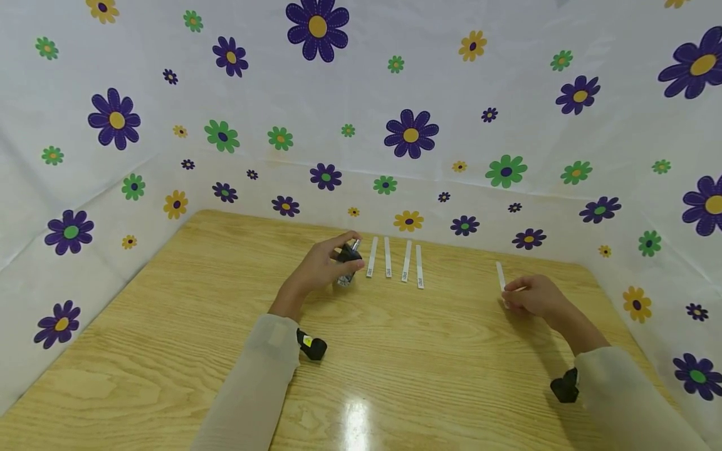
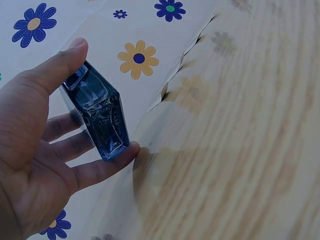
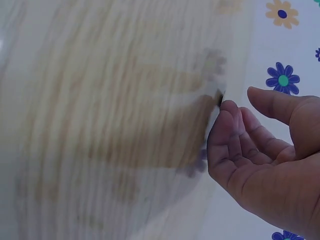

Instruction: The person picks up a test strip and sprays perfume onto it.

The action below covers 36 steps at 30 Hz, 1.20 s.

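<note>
My left hand (image 1: pixel 323 268) grips a small dark-blue glass perfume bottle (image 2: pixel 100 112) with a silver spray neck, above the left part of the table. In the left wrist view the thumb lies at one end of the bottle and a finger reaches under the other end. My right hand (image 1: pixel 534 294) is low at the right, its fingertips right at the near end of a single white paper strip (image 1: pixel 500 275). Seen from the right wrist, its thumb (image 3: pixel 272 104) stands apart from the loosely curled fingers (image 3: pixel 225 142).
Several white paper test strips (image 1: pixel 387 257) with small print on their near ends lie side by side just right of the bottle. The wooden table (image 1: pixel 395 363) meets a white flowered cloth (image 1: pixel 361 94) at the back and sides.
</note>
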Tool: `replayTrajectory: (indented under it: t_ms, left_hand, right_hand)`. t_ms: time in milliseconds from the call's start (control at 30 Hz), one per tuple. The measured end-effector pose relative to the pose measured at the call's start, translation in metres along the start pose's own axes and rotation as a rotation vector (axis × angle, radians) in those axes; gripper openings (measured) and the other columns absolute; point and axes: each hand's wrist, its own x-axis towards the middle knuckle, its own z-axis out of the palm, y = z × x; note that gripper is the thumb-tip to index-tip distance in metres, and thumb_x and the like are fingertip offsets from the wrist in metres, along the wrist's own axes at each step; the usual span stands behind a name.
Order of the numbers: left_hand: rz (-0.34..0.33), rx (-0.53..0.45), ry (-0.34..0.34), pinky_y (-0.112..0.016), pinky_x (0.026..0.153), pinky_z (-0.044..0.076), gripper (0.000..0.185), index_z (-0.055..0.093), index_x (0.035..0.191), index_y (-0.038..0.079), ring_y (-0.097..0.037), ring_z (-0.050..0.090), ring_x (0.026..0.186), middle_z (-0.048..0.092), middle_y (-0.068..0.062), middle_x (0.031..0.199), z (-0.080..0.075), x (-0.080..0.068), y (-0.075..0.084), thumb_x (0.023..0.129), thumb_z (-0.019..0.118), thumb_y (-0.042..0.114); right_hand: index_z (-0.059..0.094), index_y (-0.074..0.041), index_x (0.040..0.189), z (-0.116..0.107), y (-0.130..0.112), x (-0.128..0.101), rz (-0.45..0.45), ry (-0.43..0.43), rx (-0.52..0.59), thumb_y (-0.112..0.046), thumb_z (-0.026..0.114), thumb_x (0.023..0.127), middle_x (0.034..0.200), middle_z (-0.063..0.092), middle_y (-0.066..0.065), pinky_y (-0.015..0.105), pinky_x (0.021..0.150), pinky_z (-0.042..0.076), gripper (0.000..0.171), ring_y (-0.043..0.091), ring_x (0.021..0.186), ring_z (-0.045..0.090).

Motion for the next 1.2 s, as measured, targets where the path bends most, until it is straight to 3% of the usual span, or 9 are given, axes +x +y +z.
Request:
replayTrajectory:
  t_ms: [200, 433, 600, 900, 1200]
  left_hand:
    - [-0.001, -0.006, -0.003, -0.041, 0.077, 0.059, 0.061, 0.050, 0.147, 0.043, -0.034, 0.064, 0.110, 0.059, -0.011, 0.136, -0.0009, 0.0004, -0.0001, 0.092, 0.073, 0.055]
    - [0.001, -0.022, -0.005, -0.042, 0.078, 0.059, 0.059, 0.051, 0.146, 0.044, -0.034, 0.064, 0.110, 0.058, -0.011, 0.137, -0.0017, 0.0014, 0.0007, 0.092, 0.074, 0.051]
    - [0.012, -0.027, -0.011, -0.042, 0.078, 0.059, 0.058, 0.052, 0.146, 0.042, -0.035, 0.065, 0.110, 0.058, -0.011, 0.138, -0.0013, 0.0028, 0.0007, 0.093, 0.074, 0.049]
    - [0.000, -0.012, -0.013, -0.043, 0.079, 0.059, 0.061, 0.051, 0.148, 0.040, -0.035, 0.065, 0.112, 0.057, -0.012, 0.140, -0.0011, 0.0013, 0.0025, 0.093, 0.074, 0.050]
    - [-0.004, -0.011, -0.014, -0.042, 0.078, 0.059, 0.061, 0.050, 0.148, 0.040, -0.034, 0.065, 0.111, 0.057, -0.012, 0.140, -0.0018, 0.0000, 0.0013, 0.093, 0.073, 0.050]
  right_hand:
    - [0.056, 0.015, 0.125, -0.0029, 0.0053, -0.0017, 0.016, 0.008, 0.014, -0.014, 0.064, 0.102, 0.094, 0.068, 0.009, 0.028, 0.069, 0.057, 0.038, 0.016, 0.080, 0.062]
    - [0.054, 0.014, 0.124, -0.0023, 0.0003, -0.0008, 0.035, 0.018, -0.056, -0.021, 0.078, 0.093, 0.086, 0.068, 0.006, 0.030, 0.062, 0.049, 0.053, 0.017, 0.071, 0.058]
    - [0.053, 0.016, 0.122, -0.0016, 0.0000, 0.0013, 0.041, 0.035, -0.043, -0.014, 0.082, 0.088, 0.088, 0.067, 0.007, 0.028, 0.064, 0.053, 0.053, 0.014, 0.072, 0.060]
    - [0.049, 0.020, 0.126, 0.0020, -0.0026, -0.0007, 0.040, 0.026, 0.031, -0.003, 0.073, 0.092, 0.084, 0.069, 0.005, 0.027, 0.062, 0.052, 0.047, 0.013, 0.070, 0.060]
    - [0.053, 0.015, 0.124, 0.0067, -0.0034, 0.0012, 0.014, 0.031, 0.042, -0.007, 0.061, 0.100, 0.086, 0.063, 0.007, 0.029, 0.065, 0.051, 0.034, 0.017, 0.075, 0.057]
